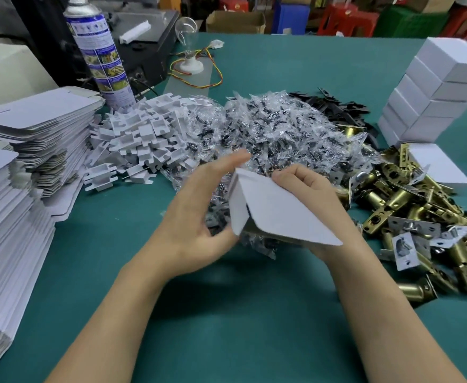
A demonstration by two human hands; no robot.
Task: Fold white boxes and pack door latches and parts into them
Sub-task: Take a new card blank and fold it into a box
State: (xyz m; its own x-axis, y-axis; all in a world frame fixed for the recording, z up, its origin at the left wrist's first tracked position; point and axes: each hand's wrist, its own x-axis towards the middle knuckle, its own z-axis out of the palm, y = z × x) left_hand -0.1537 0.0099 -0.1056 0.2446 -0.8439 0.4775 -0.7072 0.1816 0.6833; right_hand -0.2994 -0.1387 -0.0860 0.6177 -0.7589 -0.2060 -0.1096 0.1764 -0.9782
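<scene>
Fingers (287,176) of the right hand (307,194) are curled over the top right edge of a half-folded white box (276,214), pinching it from behind so it's held up off the counter (226,327) around the middle of the frame. The left hand (196,217) sits right against the box's left panel. Its fingers are mostly straight and spread, with the index pointing up and a bit blurry, and the thumb is down by the lower left corner. Can't really tell if it's actually pressing the flap or just touching it.

Behind the box there's a big heap of bags of screws (268,128). The brass latches (409,205) are piled at the right, and the white plastic pieces (138,139) are left of centre. The flat box blanks (33,128) are stacked along the left edge and the finished boxes (434,89) are stacked upper right. A spray can (102,56) stands at the upper left.
</scene>
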